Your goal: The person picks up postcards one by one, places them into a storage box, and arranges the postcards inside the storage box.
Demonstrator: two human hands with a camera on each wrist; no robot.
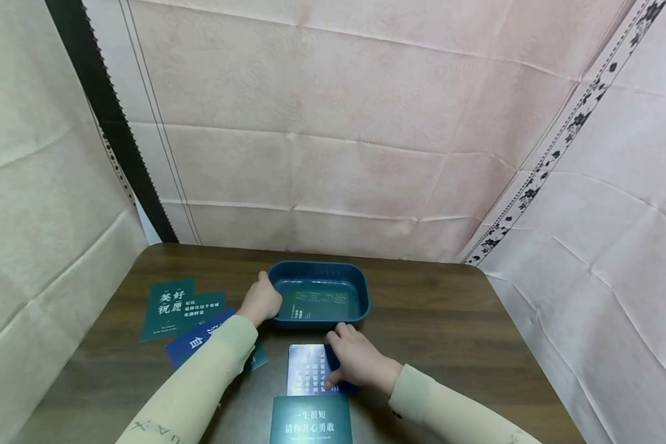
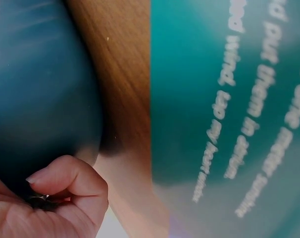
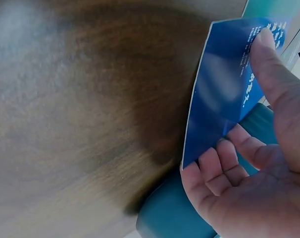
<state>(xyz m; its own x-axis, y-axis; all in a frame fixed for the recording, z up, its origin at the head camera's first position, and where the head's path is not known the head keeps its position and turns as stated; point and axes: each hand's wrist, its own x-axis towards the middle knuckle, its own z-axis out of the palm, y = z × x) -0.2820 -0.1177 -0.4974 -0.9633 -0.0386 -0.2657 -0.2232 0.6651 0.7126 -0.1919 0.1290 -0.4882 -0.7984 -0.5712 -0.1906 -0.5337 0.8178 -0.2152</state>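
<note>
At the back middle of the table is a dark blue rectangular tray (image 1: 319, 269), with a green printed card (image 1: 322, 303) lying inside. My left hand (image 1: 261, 301) grips the tray's left end, fingers curled at its wall (image 2: 41, 99). In front of the tray, my right hand (image 1: 361, 361) holds a blue card (image 1: 306, 370) with white writing. The right wrist view shows the thumb on the face of that blue card (image 3: 214, 89) and the fingertips at its edge. Nearest me lies a green card (image 1: 311, 425), beside the held card's lower edge.
Left of the tray, overlapping cards lie on the brown wooden table (image 1: 433, 320): a green card (image 1: 163, 320), another green card (image 1: 206, 304) and a blue card (image 1: 185, 350), partly under my left sleeve. Cloth sheets (image 1: 338, 135) hang behind and at both sides.
</note>
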